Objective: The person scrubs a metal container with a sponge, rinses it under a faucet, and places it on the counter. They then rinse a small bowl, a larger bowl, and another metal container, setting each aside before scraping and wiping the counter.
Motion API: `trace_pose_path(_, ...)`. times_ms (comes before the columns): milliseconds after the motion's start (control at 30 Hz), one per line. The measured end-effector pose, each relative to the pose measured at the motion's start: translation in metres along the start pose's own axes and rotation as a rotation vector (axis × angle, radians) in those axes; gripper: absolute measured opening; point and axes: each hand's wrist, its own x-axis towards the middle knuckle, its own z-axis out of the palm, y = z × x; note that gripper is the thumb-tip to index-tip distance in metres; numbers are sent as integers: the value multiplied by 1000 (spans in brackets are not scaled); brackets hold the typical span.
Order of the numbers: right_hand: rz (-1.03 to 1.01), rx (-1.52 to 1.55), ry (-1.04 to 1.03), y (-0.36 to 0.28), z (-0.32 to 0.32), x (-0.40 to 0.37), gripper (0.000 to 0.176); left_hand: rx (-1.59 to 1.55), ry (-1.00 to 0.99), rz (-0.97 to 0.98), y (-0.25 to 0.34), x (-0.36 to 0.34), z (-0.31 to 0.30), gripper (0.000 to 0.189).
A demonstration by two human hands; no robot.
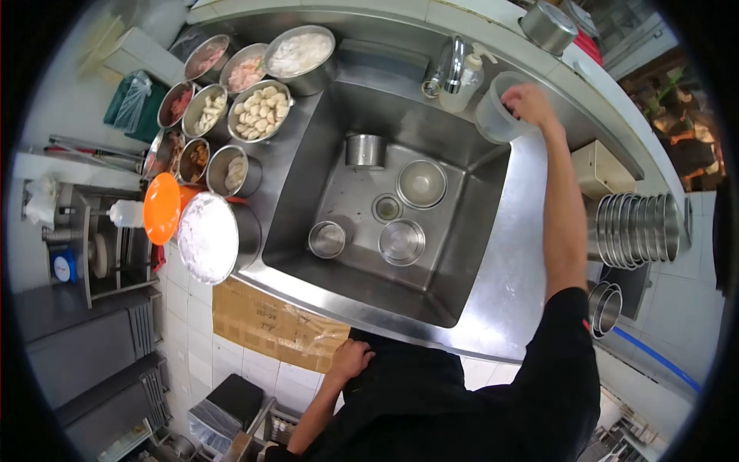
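Your right hand [527, 104] reaches into a translucent plastic tub [490, 117] by the back right corner of the sink [304, 169], grip unclear; probably light, slightly flexible and slippery if wet, it suits a rim hold, while your left hand [352, 359], its hold also unclear, is low by your black clothing [416, 408].

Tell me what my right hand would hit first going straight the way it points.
Likely the wall of the translucent container; your right hand is at its mouth. The pump bottle looks next, though depth is unclear.
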Motion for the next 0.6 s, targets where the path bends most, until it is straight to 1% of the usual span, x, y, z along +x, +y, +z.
trace_pose_path(33,12,-2,8,9,2,13,28,62,-86,73,4,0,-16,26)
trace_pose_path(67,111,-247,-127,21,13,27,28,128,-172,143,9,0,-34,29)
trace_pose_path(100,209,-487,-268,23,18,32,29,139,-180,149,13,-1,-52,29)
trace_pose_path(133,222,-479,-264,26,22,36,29,87,-233,198,17,-2,-71,31)
trace_pose_path(167,280,-465,-234,17,25,38,33,33,-283,248,28,-1,-91,34)
trace_pose_path(200,337,-452,-209,14,26,40,37,-1,-328,248,49,1,-121,38)
trace_pose_path(233,352,-444,-210,24,38,47,37,8,-342,251,54,9,-135,38)
trace_pose_path(300,322,-255,183,52,69,67,43,-218,-254,306,61,27,-158,38)
trace_pose_path(333,329,-260,187,44,58,69,43,-264,-221,325,69,40,-173,36)
trace_pose_path(400,367,-369,-266,17,34,55,45,-311,-157,284,63,81,-176,37)
trace_pose_path(433,380,-381,-262,21,30,52,45,-237,-119,278,61,105,-179,37)
trace_pose_path(500,133,-418,-13,32,31,45,50,-137,-8,266,41,159,-168,36)
trace_pose_path(533,7,-353,63,40,29,41,55,-60,-14,233,34,186,-166,33)
trace_pose_path(567,7,-365,56,37,26,35,55,-30,-2,228,18,218,-155,33)
trace_pose_path(600,-157,-394,170,28,20,24,51,3,12,222,-3,248,-140,33)
